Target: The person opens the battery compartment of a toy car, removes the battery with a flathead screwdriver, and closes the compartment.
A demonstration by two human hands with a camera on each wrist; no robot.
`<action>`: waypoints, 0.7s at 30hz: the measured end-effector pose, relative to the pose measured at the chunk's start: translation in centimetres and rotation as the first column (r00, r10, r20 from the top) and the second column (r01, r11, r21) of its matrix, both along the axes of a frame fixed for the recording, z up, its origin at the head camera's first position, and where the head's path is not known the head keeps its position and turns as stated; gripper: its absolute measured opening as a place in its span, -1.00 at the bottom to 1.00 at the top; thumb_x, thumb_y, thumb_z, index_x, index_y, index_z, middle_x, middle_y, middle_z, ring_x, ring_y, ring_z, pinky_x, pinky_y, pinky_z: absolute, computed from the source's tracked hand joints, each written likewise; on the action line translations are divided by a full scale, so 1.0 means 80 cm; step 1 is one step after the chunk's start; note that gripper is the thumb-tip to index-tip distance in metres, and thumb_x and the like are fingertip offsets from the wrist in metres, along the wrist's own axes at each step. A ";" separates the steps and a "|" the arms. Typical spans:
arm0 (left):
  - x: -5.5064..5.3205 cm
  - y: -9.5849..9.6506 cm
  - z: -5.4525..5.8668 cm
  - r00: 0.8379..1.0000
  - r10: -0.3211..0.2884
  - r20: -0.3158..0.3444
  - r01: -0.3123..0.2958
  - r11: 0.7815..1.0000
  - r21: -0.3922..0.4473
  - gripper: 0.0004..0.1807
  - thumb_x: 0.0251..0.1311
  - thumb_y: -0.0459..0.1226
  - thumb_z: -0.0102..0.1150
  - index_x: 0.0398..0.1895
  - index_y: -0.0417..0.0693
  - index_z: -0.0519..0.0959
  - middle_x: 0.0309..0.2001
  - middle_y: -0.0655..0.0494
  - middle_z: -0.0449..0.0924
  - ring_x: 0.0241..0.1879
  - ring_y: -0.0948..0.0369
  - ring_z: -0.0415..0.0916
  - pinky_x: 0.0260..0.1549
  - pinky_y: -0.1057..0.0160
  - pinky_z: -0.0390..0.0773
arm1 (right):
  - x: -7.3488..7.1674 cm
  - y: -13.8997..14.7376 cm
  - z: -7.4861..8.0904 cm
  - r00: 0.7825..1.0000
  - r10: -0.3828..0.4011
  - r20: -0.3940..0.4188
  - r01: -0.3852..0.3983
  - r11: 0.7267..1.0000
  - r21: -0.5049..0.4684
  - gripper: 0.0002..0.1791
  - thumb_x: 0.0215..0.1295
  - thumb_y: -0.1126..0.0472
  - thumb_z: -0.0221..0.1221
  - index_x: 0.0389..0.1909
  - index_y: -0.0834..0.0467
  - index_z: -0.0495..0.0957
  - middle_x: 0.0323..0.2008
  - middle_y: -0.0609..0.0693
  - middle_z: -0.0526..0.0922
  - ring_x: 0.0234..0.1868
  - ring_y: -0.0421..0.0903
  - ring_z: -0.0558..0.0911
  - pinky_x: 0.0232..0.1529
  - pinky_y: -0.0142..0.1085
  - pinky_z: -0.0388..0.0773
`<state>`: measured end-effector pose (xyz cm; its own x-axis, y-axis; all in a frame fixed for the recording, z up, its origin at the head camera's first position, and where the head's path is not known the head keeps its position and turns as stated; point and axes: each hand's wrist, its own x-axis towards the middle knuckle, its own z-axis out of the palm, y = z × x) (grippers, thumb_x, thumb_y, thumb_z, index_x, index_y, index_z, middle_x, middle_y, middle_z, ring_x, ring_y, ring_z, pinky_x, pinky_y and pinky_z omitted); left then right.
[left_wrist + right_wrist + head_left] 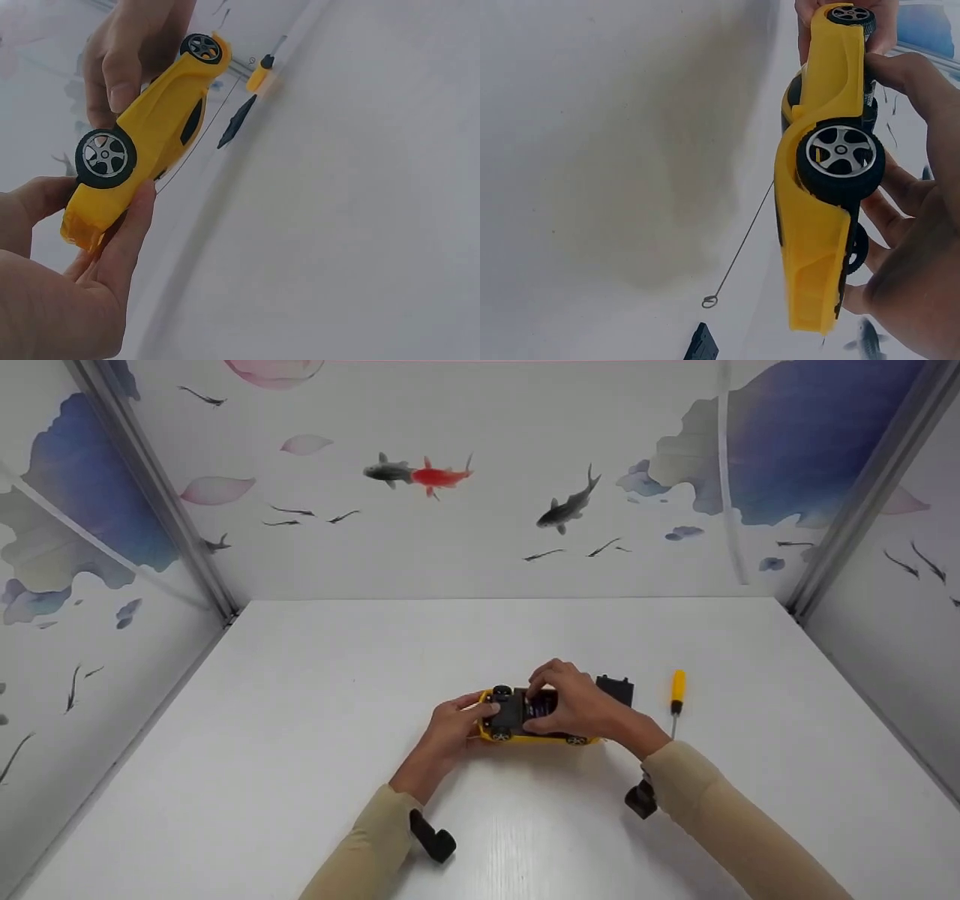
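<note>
A yellow toy car is turned wheels up, its black underside facing the head camera. My left hand holds it by the left end, thumb on the underside and fingers below the body. Dark batteries show in the open compartment in the middle of the underside. Over that compartment, my right hand has thumb and fingertips at opposite sides of the batteries, pinching there. In the right wrist view the car partly hides the right fingertips. A thin wire with a looped end extends beside the car.
A black battery cover lies just beyond the right hand. To its right is a screwdriver with a yellow handle, shaft toward me. The white table is bordered by printed panels at the back and both sides.
</note>
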<state>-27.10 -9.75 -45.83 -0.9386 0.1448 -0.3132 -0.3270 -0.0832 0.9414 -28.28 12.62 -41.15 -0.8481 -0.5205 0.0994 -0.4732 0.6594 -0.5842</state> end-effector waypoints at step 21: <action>-0.001 -0.003 -0.002 1.000 0.011 0.018 -0.012 0.999 0.034 -0.41 0.29 -0.17 0.27 0.37 -0.11 0.44 0.27 -0.17 0.51 -0.01 0.11 0.63 -0.06 0.20 0.71 | 0.000 0.007 -0.008 0.993 -0.094 0.075 0.104 0.984 -0.145 -0.50 0.10 0.05 0.45 0.05 0.03 0.53 0.16 0.07 0.59 0.26 0.13 0.50 0.28 0.09 0.49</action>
